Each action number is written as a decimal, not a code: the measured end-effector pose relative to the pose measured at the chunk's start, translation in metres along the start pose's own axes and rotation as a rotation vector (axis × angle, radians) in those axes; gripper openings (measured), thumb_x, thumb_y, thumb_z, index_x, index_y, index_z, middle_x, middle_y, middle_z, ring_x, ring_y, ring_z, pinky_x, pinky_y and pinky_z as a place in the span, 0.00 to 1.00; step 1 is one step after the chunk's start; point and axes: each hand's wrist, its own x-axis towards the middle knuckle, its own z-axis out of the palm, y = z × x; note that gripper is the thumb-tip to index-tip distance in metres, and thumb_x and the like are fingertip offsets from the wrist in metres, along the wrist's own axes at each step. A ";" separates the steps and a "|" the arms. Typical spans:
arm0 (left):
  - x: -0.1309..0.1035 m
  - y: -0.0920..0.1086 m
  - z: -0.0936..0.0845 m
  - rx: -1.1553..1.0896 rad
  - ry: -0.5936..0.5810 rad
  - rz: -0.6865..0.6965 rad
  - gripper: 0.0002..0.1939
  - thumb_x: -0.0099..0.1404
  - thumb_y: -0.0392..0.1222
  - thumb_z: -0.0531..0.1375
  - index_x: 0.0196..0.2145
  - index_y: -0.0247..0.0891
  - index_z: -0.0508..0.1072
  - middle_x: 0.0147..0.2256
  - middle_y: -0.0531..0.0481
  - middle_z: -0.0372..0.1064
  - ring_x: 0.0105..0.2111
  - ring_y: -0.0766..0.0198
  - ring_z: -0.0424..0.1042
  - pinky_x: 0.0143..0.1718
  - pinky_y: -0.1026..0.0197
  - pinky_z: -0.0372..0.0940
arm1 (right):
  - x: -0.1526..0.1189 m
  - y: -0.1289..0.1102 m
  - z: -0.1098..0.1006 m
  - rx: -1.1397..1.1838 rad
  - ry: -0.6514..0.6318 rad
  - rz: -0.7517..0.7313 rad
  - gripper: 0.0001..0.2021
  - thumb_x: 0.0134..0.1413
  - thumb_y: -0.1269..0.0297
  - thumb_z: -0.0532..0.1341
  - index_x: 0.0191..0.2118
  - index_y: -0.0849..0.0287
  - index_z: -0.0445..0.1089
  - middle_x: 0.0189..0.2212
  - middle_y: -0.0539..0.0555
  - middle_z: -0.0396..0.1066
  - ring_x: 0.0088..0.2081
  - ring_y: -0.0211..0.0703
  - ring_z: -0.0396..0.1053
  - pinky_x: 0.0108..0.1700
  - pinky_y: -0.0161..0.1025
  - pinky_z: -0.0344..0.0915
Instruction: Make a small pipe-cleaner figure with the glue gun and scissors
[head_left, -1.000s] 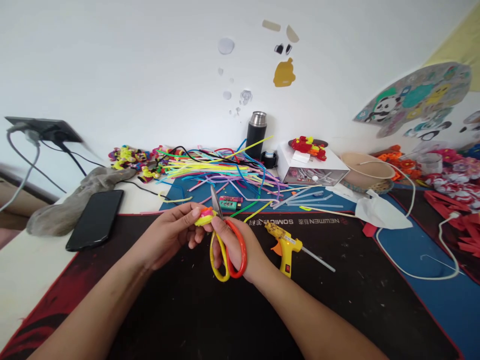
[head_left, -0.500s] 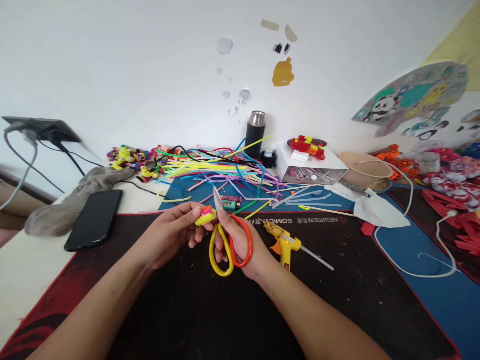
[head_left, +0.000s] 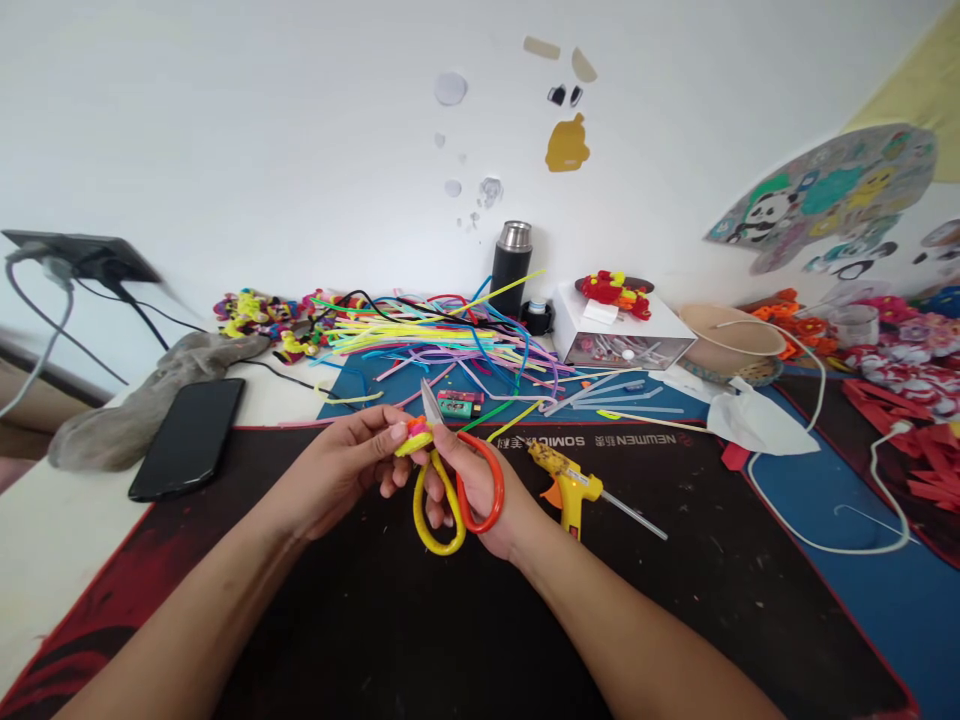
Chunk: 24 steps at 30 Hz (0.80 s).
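Between the thumb and fingers of my left hand (head_left: 352, 465) is a small fuzzy piece (head_left: 415, 438) in yellow, pink and orange. My right hand (head_left: 480, 485) grips scissors (head_left: 439, 510) with one yellow and one red handle loop, the blades pointing up and away beside the fuzzy piece. Fingertips of the right hand show through and behind the yellow loop. Both hands are close together above the dark mat (head_left: 420, 640). To the right of them lies a yellow glue gun (head_left: 574, 487) with a clear stick in its back.
Colourful pipe cleaners (head_left: 427, 335) are piled at the back, before a black flask (head_left: 512, 265). A phone (head_left: 187, 440) lies at left. Further right are a white drawer box (head_left: 622, 335), a beige bowl (head_left: 731, 335), a white cable (head_left: 825, 548) and red pieces (head_left: 885, 410).
The scissors have shifted slightly left and their blades lean a little further left. The fuzzy piece is turned a little between the left fingers.
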 end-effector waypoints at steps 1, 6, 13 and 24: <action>0.000 0.000 0.000 0.002 0.001 0.001 0.20 0.57 0.52 0.79 0.33 0.34 0.80 0.30 0.47 0.78 0.23 0.68 0.70 0.22 0.68 0.67 | 0.000 0.000 0.000 0.001 -0.003 -0.003 0.30 0.58 0.30 0.67 0.32 0.58 0.70 0.20 0.45 0.68 0.17 0.35 0.67 0.19 0.32 0.56; 0.001 -0.002 -0.002 0.010 0.017 0.000 0.21 0.57 0.54 0.79 0.33 0.35 0.79 0.29 0.47 0.78 0.23 0.68 0.70 0.22 0.68 0.66 | 0.002 0.003 0.000 0.006 -0.011 -0.011 0.30 0.57 0.31 0.68 0.34 0.58 0.71 0.20 0.45 0.68 0.17 0.35 0.67 0.19 0.32 0.56; 0.001 -0.004 -0.003 0.027 0.012 0.016 0.21 0.58 0.54 0.78 0.33 0.36 0.78 0.29 0.48 0.78 0.22 0.68 0.70 0.21 0.68 0.66 | 0.001 0.001 0.004 0.022 -0.022 -0.026 0.31 0.57 0.30 0.67 0.34 0.58 0.69 0.20 0.44 0.67 0.17 0.35 0.67 0.19 0.32 0.56; 0.001 -0.001 -0.002 0.037 0.007 0.010 0.21 0.59 0.54 0.78 0.33 0.34 0.78 0.29 0.47 0.78 0.22 0.68 0.70 0.22 0.67 0.65 | 0.000 0.002 0.004 -0.006 -0.007 -0.013 0.32 0.58 0.28 0.65 0.34 0.58 0.70 0.20 0.44 0.67 0.17 0.35 0.67 0.19 0.32 0.57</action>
